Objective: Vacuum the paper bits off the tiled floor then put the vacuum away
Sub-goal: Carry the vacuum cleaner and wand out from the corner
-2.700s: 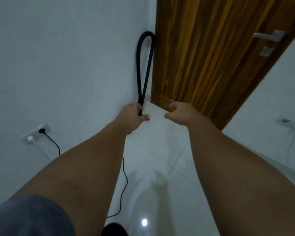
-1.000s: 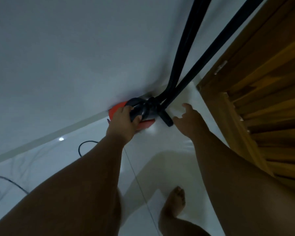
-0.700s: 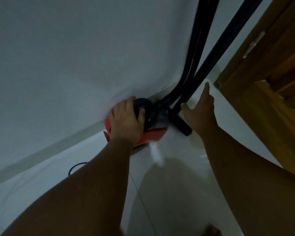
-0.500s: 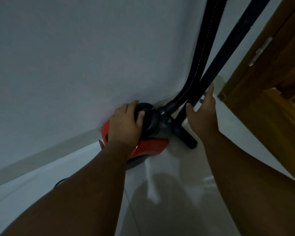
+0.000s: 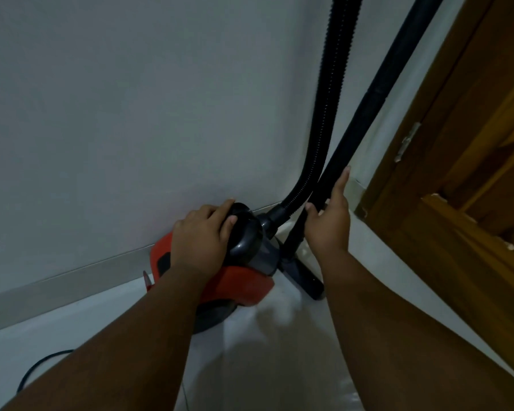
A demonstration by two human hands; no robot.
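Note:
A red and dark grey vacuum cleaner (image 5: 241, 284) sits on the white tiled floor against the wall's skirting. My left hand (image 5: 201, 235) grips its black top handle. A ribbed black hose (image 5: 328, 105) rises from its front, and the black rigid wand (image 5: 374, 93) leans upright in the corner with its floor nozzle (image 5: 304, 277) on the tiles. My right hand (image 5: 328, 221) rests against the wand's lower part with straight fingers, thumb on the other side. No paper bits are visible.
A brown wooden door and frame (image 5: 463, 179) stand close on the right. The white wall (image 5: 131, 114) fills the left and back. A black power cord (image 5: 39, 366) loops on the floor at lower left. The tiled floor (image 5: 264, 366) lies below my arms.
The view has come closer to the vacuum in the corner. My left hand stayed on the vacuum's handle, while my right hand moved up against the wand.

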